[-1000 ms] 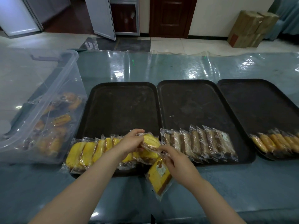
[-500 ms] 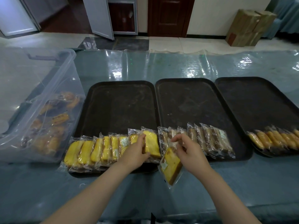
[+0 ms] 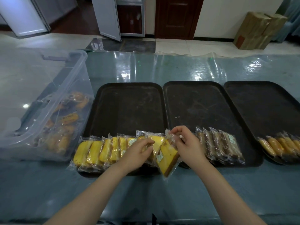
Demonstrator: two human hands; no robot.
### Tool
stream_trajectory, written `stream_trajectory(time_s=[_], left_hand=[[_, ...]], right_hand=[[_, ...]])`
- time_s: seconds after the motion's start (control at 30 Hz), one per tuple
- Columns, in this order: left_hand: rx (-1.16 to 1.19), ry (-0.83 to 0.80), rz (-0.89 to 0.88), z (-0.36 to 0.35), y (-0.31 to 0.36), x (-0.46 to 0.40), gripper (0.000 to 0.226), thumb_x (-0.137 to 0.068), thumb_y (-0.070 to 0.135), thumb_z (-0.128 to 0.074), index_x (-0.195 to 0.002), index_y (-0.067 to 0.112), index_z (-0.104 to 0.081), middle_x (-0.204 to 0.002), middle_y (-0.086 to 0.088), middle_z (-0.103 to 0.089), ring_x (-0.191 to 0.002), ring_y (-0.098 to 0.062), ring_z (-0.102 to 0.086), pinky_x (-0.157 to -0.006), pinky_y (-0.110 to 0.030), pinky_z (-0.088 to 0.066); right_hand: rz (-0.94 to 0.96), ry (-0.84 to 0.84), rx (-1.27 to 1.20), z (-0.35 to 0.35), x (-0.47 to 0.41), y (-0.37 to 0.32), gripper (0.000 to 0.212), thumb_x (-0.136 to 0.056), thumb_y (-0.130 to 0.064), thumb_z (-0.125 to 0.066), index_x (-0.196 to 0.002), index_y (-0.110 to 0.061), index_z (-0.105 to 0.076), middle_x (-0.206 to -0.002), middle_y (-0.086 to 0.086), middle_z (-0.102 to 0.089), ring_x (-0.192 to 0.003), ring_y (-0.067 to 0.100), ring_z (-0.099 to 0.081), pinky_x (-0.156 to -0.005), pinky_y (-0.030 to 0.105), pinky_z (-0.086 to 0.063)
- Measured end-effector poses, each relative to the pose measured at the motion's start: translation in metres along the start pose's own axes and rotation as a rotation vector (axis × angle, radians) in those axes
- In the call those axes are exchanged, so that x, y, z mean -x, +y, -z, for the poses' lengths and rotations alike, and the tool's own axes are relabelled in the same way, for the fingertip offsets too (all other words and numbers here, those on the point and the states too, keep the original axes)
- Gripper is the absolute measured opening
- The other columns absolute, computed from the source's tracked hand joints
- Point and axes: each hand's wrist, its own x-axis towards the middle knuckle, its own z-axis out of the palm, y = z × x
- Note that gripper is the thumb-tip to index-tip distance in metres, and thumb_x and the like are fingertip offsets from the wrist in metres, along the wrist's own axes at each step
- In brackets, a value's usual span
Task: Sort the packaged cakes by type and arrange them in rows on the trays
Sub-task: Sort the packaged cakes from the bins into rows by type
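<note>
The right hand (image 3: 189, 146) pinches the top seal of a packaged yellow cake (image 3: 167, 159) between thumb and fingertips; the pack hangs tilted, its long axis running from upper left to lower right, over the near rims where the left tray (image 3: 129, 101) and middle tray (image 3: 199, 101) meet. The left hand (image 3: 138, 151) rests with curled fingers on the right end of the yellow cake row (image 3: 103, 150), steadying the last pack (a full grip cannot be confirmed). The open slot lies just left of the held pack, nearer the left hand. Brown cakes (image 3: 220, 146) fill the middle tray's near edge; a clear bin (image 3: 48, 98) stands further left.
</note>
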Motion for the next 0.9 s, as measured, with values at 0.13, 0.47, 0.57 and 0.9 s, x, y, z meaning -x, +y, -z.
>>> stream_trajectory(time_s=[0.13,0.47,0.57,0.9], left_hand=[[0.232,-0.037,0.034,0.011,-0.004,0.009,0.026,-0.1,0.028,-0.054,-0.125,0.034,-0.061,-0.118,0.018,-0.064,-0.111,0.002,-0.059,-0.093,-0.019,-0.049],[0.096,0.161,0.059,0.05,-0.047,0.011,0.032,-0.096,0.022,-0.062,-0.126,0.033,-0.055,-0.128,0.012,-0.049,-0.119,0.002,-0.048,-0.096,-0.007,-0.04],[0.019,0.151,0.048,0.051,-0.058,0.011,0.035,-0.095,0.018,-0.062,-0.127,0.031,-0.056,-0.133,0.012,-0.044,-0.127,-0.002,-0.042,-0.113,-0.026,-0.034],[-0.475,-0.018,-0.087,0.046,-0.067,0.017,0.049,-0.101,0.033,-0.049,-0.149,0.03,-0.038,-0.159,0.01,-0.026,-0.149,-0.015,-0.013,-0.123,-0.036,-0.012]], right_hand=[[-0.024,0.072,-0.154,-0.02,-0.012,-0.004,0.028,-0.097,-0.003,-0.052,-0.099,-0.029,-0.061,-0.093,-0.008,-0.069,-0.062,0.017,-0.053,-0.054,0.035,-0.042],[-0.203,0.097,-0.114,-0.096,-0.019,0.031,0.044,-0.098,0.001,-0.044,-0.099,-0.035,-0.069,-0.116,-0.004,-0.064,-0.103,0.015,-0.062,-0.093,0.037,-0.053],[-0.164,0.097,-0.029,-0.104,-0.014,0.031,0.041,-0.097,0.005,-0.043,-0.117,-0.022,-0.066,-0.128,-0.007,-0.053,-0.12,0.011,-0.053,-0.109,0.035,-0.044],[0.095,0.077,0.731,-0.109,-0.004,0.047,0.035,-0.09,-0.024,-0.066,-0.122,-0.012,-0.067,-0.131,0.013,-0.057,-0.116,0.032,-0.048,-0.099,0.048,-0.045]])
